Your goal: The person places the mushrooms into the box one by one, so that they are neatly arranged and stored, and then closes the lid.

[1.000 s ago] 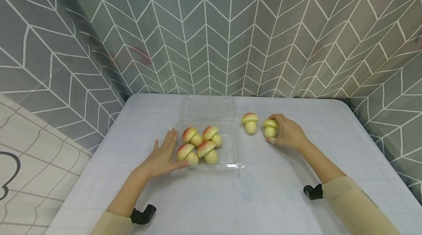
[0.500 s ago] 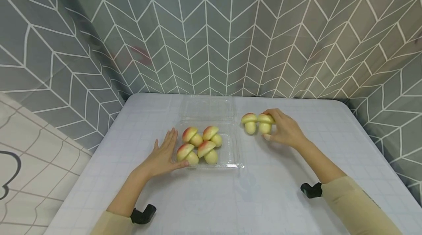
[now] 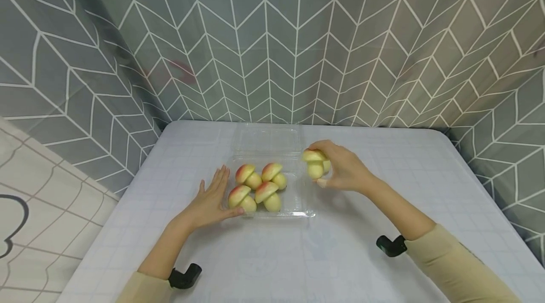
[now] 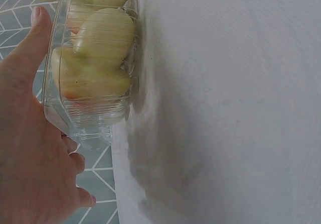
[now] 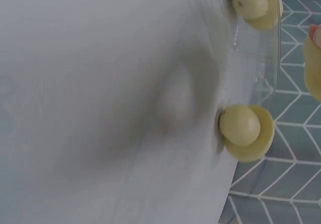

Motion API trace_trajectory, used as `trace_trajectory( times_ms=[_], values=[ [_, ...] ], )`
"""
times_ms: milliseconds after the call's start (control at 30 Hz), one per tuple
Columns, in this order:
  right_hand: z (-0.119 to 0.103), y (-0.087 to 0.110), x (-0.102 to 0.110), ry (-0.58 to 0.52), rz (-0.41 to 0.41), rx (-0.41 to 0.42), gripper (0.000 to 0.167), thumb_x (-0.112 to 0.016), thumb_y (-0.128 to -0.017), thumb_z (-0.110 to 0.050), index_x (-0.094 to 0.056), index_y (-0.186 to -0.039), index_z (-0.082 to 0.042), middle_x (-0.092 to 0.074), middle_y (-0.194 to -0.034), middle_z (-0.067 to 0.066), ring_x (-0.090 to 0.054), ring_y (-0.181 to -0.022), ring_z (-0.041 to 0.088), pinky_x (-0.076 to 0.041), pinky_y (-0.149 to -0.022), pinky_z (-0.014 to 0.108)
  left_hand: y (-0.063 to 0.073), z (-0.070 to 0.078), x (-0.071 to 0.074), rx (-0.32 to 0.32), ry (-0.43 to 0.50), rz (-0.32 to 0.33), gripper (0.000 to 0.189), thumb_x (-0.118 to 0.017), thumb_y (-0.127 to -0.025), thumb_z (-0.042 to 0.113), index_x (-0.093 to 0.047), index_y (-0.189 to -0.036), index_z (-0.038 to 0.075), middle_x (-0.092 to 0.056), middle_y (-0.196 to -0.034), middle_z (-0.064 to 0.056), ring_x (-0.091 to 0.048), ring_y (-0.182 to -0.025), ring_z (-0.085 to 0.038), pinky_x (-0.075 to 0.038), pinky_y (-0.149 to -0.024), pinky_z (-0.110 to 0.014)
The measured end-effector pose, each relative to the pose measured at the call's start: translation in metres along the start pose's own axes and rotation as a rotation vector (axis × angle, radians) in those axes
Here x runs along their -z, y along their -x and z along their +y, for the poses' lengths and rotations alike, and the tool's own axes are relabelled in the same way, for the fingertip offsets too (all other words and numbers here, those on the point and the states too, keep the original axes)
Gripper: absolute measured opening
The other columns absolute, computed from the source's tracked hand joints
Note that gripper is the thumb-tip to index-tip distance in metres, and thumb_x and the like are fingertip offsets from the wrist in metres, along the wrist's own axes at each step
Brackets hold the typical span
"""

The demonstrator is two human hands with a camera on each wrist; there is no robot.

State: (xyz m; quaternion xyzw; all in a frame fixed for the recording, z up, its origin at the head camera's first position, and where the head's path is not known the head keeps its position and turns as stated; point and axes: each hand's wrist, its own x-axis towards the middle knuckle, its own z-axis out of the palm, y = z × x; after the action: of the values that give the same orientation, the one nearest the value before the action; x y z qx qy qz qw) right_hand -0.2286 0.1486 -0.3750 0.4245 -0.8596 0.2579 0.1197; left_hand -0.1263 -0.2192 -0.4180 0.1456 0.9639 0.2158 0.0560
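Observation:
My right hand pinches a yellow mushroom-shaped piece with a reddish cap, raised just right of the clear plastic clamshell box. In the right wrist view that held piece shows at the right edge, a fingertip on it. Another mushroom-shaped piece stands on the table, mostly hidden behind the held one in the head view. Several like pieces lie tilted in the left and middle of the box. My left hand rests along the box's left side, fingers straight and thumb at the rim.
The box's clear lid lies folded back toward the far edge of the white-covered table. A grey curtain with white chevron lines hangs behind and beside the table.
My right hand has lifted the right-hand mushroom-shaped piece and carried it left, past the one standing on the table, to the box's right edge. The left hand has stayed still.

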Motion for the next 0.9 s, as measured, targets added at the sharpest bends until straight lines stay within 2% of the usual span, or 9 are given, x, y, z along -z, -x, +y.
trace_trajectory(
  times_ms=[100, 300, 467, 900],
  values=[
    [-0.008, -0.004, -0.003, -0.024, -0.02, 0.027, 0.076, -0.085, -0.063, -0.026, -0.049, -0.13, -0.016, -0.056, -0.125, -0.005, -0.056, -0.104, 0.015, -0.047, -0.084, 0.04, 0.0, 0.0, 0.0, 0.004, 0.007, -0.004, 0.117, -0.064, -0.08, 0.064, -0.003, -0.152, -0.005, 0.002, -0.159, -0.02, -0.001, -0.145, -0.038, -0.002, -0.106, -0.07],
    [-0.021, -0.009, -0.014, -0.037, -0.069, 0.102, 0.074, -0.084, -0.064, -0.027, -0.051, -0.129, -0.015, -0.058, -0.122, -0.008, -0.053, -0.113, 0.015, -0.04, -0.097, 0.037, -0.001, -0.001, -0.002, 0.009, 0.003, -0.007, 0.116, -0.065, -0.081, 0.063, -0.002, -0.152, -0.005, 0.002, -0.159, -0.019, -0.001, -0.146, -0.037, -0.001, -0.106, -0.07],
    [-0.029, -0.012, -0.023, -0.021, -0.118, 0.138, 0.073, -0.084, -0.063, -0.029, -0.052, -0.127, -0.015, -0.057, -0.121, -0.007, -0.055, -0.111, 0.011, -0.046, -0.091, 0.034, -0.001, -0.002, -0.002, 0.005, 0.004, -0.001, 0.116, -0.065, -0.081, 0.063, -0.003, -0.152, -0.005, 0.001, -0.159, -0.02, -0.001, -0.145, -0.038, -0.002, -0.105, -0.07],
    [-0.039, -0.016, -0.032, 0.026, -0.324, 0.142, 0.072, -0.084, -0.063, -0.031, -0.054, -0.126, -0.015, -0.056, -0.124, -0.007, -0.053, -0.115, 0.012, -0.045, -0.093, 0.037, -0.001, -0.002, -0.002, 0.003, 0.005, 0.007, 0.116, -0.066, -0.08, 0.062, -0.003, -0.152, -0.005, 0.001, -0.159, -0.019, -0.002, -0.145, -0.037, -0.003, -0.105, -0.07]
  ],
)
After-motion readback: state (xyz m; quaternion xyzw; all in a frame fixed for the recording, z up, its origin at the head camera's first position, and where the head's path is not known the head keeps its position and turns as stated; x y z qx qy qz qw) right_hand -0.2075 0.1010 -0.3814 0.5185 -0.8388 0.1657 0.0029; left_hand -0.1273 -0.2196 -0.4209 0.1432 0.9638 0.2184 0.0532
